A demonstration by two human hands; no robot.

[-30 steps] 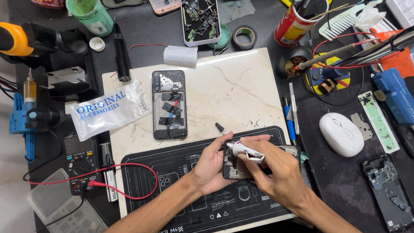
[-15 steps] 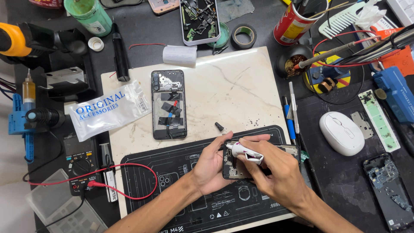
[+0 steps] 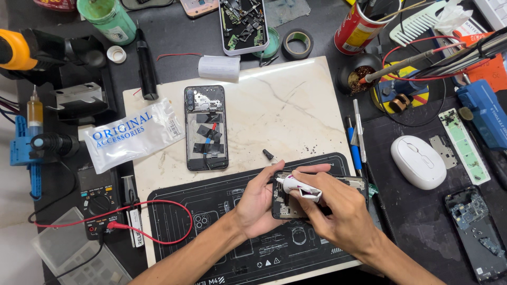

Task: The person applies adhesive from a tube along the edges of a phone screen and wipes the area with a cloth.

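1. The opened phone [image 3: 288,203] lies on the black repair mat [image 3: 211,221] at the near edge of the bench, circuit side up, mostly covered by the hands.
2. The left hand [image 3: 259,203] steadies the phone's left edge, its grip closed on the frame.
3. The right hand [image 3: 338,216] pinches a small white glue tube [image 3: 298,187], nozzle pointing left over the phone's upper edge (the tip is partly hidden, so contact is unclear).
4. To do this well, I judge a light squeeze and a slow, even pass along the frame best, with the phone held flat.
5. Farther out: a second open phone [image 3: 206,126] on the marble slab [image 3: 285,105], a tiny black cap [image 3: 269,154] beside it, and a white mouse [image 3: 418,161] to the right.
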